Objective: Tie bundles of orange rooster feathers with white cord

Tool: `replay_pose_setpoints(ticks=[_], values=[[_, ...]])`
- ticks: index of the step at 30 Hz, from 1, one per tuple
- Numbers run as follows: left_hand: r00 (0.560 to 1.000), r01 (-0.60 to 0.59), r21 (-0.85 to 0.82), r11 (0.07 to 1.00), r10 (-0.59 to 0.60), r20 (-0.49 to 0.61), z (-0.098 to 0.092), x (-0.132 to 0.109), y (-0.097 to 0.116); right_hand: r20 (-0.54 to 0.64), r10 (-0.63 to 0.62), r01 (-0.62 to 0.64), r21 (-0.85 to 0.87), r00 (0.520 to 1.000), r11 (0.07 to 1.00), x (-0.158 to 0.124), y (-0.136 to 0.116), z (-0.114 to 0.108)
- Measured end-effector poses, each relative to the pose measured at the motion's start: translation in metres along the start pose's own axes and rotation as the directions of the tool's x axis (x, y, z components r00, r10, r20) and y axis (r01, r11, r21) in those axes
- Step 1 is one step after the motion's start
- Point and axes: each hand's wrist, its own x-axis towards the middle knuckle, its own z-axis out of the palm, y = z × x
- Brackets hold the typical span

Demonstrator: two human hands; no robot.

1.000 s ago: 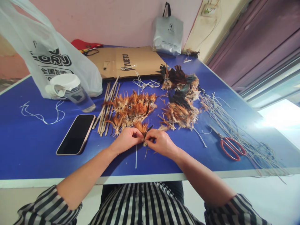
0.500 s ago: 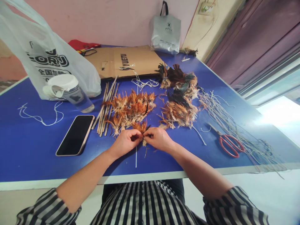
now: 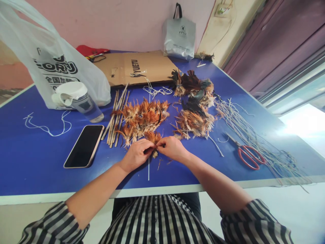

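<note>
My left hand [image 3: 137, 154] and my right hand [image 3: 172, 148] meet fingertip to fingertip over a blue table [image 3: 38, 162], both pinched on a small bunch of orange-brown feathers [image 3: 153, 138]. A thin white string [image 3: 148, 167] hangs down from the bunch toward the table's front edge. Just beyond my hands lies a heap of orange feathers [image 3: 141, 118], with a second heap of brown and dark feathers [image 3: 195, 120] to its right. Several thin wooden sticks [image 3: 116, 117] lie left of the first heap.
A black phone [image 3: 84, 145] lies at left, behind it a lidded cup [image 3: 78, 100] and a white plastic bag [image 3: 50, 64]. Red-handled scissors [image 3: 247, 156] and loose strings [image 3: 243, 125] lie at right. Flat cardboard [image 3: 137, 67] and a grey bag [image 3: 179, 34] sit at the back.
Both hands stay pinched on the feather bunch with only small finger movement. The view has shifted slightly.
</note>
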Motion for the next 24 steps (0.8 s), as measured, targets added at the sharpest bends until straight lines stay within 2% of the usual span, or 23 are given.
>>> replay_pose_setpoints(ticks=[8, 24], values=[[0.996, -0.039, 0.029, 0.999, 0.042, -0.075, 0.0043, -0.0003, -0.0003, -0.02, 0.039, -0.039, 0.01, 0.999, 0.999, 0.0004, -0.0002, 0.0017], [0.998, -0.025, -0.009, 1.0, 0.025, -0.06, 0.0069, -0.0007, -0.0033, -0.052, 0.037, -0.037, -0.01, 0.998, 0.999, -0.0023, -0.0022, 0.0043]])
